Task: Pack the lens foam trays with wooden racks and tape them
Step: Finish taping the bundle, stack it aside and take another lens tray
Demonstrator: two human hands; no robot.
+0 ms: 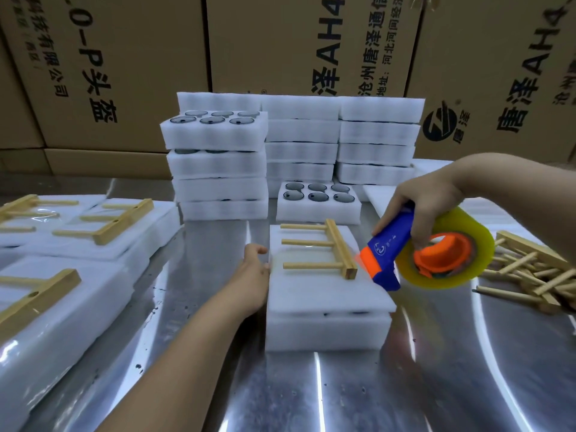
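**Racked foam tray under the tape on a steel table**

The shiny steel table [218, 369] was streaked with glare. Printed cardboard boxes [124, 57] walled the room from 10 to 2 o'clock, with foam tray stacks [299, 145] before them at 12. At centre sat the foam tray [327, 328], a wooden rack [338, 251] lying on its cover sheet. The left hand [254, 271] lay flat against its 9 o'clock side. The right hand [427, 201] gripped the tape dispenser [389, 244] at 3 o'clock, its orange nose blurred beside the rack's end. Any lenses inside were hidden. Packed trays [62, 307] at 9 and loose racks [530, 269] at 3 ran off frame.
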